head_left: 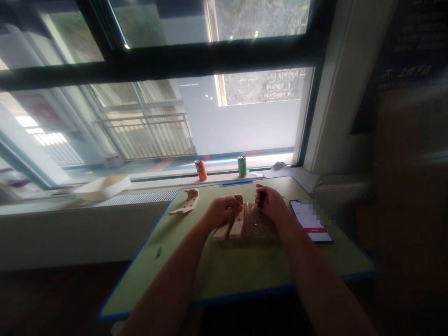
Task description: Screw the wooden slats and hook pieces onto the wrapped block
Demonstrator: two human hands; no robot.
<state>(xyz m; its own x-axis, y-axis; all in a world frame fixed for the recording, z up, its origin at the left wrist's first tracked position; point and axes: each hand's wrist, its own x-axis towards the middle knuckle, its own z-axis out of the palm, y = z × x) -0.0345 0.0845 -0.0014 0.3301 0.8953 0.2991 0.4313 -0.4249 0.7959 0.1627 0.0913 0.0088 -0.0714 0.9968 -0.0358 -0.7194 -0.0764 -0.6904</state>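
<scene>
On the green table (245, 270) my left hand (220, 211) is closed around the top of two pale wooden pieces (231, 224) with holes, standing on edge side by side. My right hand (271, 204) is closed on a small dark tool (262, 199), held upright just right of the wooden pieces. Under and behind my right hand lies a clear plastic bag (257, 228). A third, curved wooden piece (186, 203) lies apart at the table's far left.
A phone (311, 220) with a lit screen lies to the right of my right hand. An orange can (200, 170) and a green can (241, 166) stand on the window ledge beyond the table. A small dark bit (158, 252) lies near the table's left edge.
</scene>
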